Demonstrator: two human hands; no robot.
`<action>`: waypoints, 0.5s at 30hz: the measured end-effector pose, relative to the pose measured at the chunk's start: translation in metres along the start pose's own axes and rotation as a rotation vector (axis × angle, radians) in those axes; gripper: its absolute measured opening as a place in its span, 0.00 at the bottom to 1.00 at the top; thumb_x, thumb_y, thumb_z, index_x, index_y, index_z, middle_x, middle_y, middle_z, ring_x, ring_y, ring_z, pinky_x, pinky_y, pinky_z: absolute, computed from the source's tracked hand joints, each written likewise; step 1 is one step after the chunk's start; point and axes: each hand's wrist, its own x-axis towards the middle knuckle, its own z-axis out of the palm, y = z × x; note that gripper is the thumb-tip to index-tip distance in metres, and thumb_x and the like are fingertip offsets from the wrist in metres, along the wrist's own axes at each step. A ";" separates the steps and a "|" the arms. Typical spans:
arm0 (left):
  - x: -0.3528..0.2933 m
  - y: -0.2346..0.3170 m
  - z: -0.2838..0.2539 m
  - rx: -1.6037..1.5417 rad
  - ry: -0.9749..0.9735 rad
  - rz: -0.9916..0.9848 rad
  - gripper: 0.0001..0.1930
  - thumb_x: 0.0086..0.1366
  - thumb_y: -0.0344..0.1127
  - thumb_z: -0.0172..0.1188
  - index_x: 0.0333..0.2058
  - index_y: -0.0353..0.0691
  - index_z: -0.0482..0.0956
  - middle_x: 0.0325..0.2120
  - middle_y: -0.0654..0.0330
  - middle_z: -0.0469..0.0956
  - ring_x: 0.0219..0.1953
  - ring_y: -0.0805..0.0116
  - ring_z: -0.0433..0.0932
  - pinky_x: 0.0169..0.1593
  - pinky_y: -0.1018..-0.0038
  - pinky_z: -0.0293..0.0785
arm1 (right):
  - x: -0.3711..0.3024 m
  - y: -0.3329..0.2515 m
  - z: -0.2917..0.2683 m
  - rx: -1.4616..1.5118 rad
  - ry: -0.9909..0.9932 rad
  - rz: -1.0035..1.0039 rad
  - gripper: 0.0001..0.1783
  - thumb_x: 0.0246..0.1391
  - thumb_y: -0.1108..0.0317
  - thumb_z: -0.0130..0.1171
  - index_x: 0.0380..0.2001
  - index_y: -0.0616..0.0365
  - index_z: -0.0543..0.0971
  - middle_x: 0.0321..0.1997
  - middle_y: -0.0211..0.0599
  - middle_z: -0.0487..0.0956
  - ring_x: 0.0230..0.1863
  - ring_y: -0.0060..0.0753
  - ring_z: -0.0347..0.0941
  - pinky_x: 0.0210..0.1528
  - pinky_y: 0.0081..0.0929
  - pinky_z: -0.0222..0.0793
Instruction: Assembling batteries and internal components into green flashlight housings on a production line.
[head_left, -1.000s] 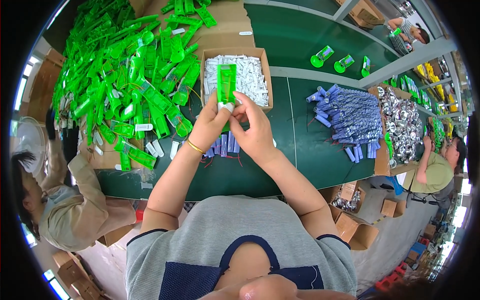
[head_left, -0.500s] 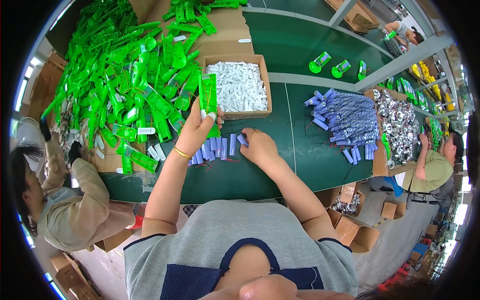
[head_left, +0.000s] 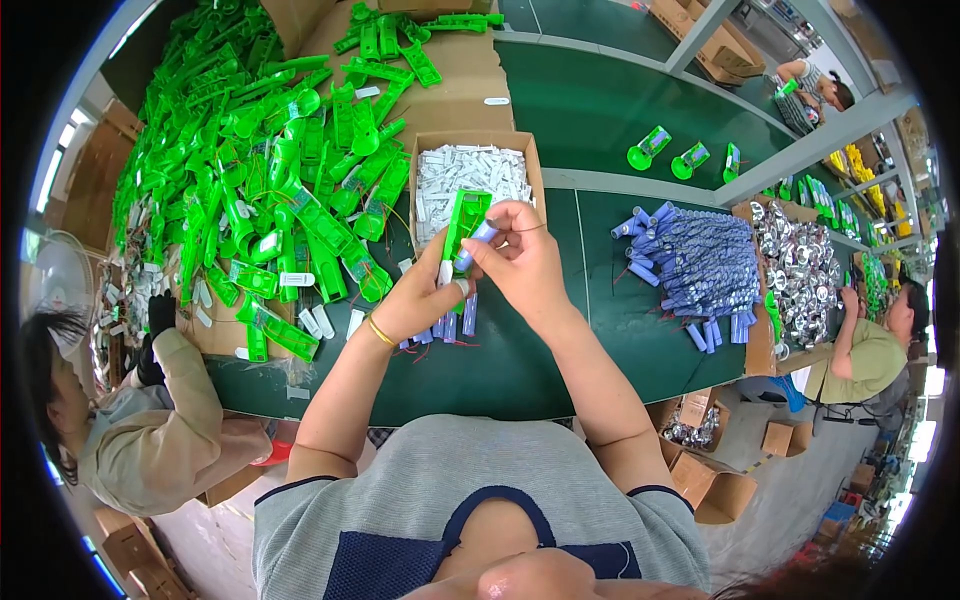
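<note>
Table (head_left: 560, 340): dark green, workshop floor with cartons beyond (co-workers either side).
Left hand (head_left: 425, 295): grips green housing (head_left: 462, 222), held above table, long axis near upright, top tilted away.
Right hand (head_left: 520, 262): pinches blue cell (head_left: 472, 245) against housing.
Far: carton of white parts (head_left: 470, 172).

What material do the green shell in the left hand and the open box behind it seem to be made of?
Green shell: seemingly moulded plastic, judging by its bright, even, slightly glossy colour. Open box: seemingly corrugated cardboard, judging by its plain brown matte walls and folded flaps.
</note>
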 end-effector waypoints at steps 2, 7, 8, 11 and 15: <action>0.001 0.001 0.003 -0.008 -0.005 0.110 0.36 0.61 0.24 0.49 0.68 0.36 0.51 0.44 0.58 0.73 0.41 0.74 0.74 0.48 0.72 0.74 | -0.002 0.012 0.004 -0.034 0.033 -0.047 0.21 0.52 0.76 0.68 0.47 0.61 0.72 0.35 0.36 0.76 0.31 0.20 0.76 0.29 0.20 0.74; 0.009 -0.020 0.004 -0.097 0.181 0.049 0.25 0.71 0.41 0.57 0.61 0.37 0.64 0.32 0.63 0.76 0.29 0.78 0.74 0.32 0.80 0.73 | -0.004 0.014 0.007 -0.457 0.085 -0.392 0.18 0.56 0.72 0.63 0.50 0.58 0.77 0.38 0.39 0.74 0.27 0.33 0.73 0.28 0.26 0.72; 0.011 -0.020 0.003 -0.111 0.216 0.067 0.23 0.71 0.40 0.55 0.60 0.37 0.65 0.30 0.63 0.76 0.27 0.78 0.74 0.31 0.80 0.72 | 0.001 0.018 0.005 -0.436 0.034 -0.441 0.18 0.57 0.72 0.62 0.51 0.57 0.77 0.38 0.39 0.74 0.29 0.34 0.74 0.29 0.27 0.71; 0.011 -0.021 -0.011 -0.120 0.337 0.074 0.16 0.73 0.39 0.50 0.53 0.36 0.70 0.28 0.62 0.77 0.24 0.76 0.75 0.29 0.79 0.72 | 0.024 0.017 -0.004 -0.434 -0.004 -0.398 0.17 0.59 0.72 0.59 0.51 0.58 0.78 0.37 0.39 0.75 0.35 0.35 0.74 0.34 0.28 0.72; 0.013 -0.011 -0.029 -0.200 0.449 0.032 0.13 0.74 0.38 0.48 0.50 0.36 0.71 0.28 0.59 0.78 0.23 0.73 0.75 0.27 0.77 0.72 | 0.089 0.059 -0.029 -0.668 0.013 -0.295 0.13 0.56 0.71 0.60 0.46 0.56 0.80 0.41 0.41 0.78 0.44 0.45 0.75 0.46 0.37 0.72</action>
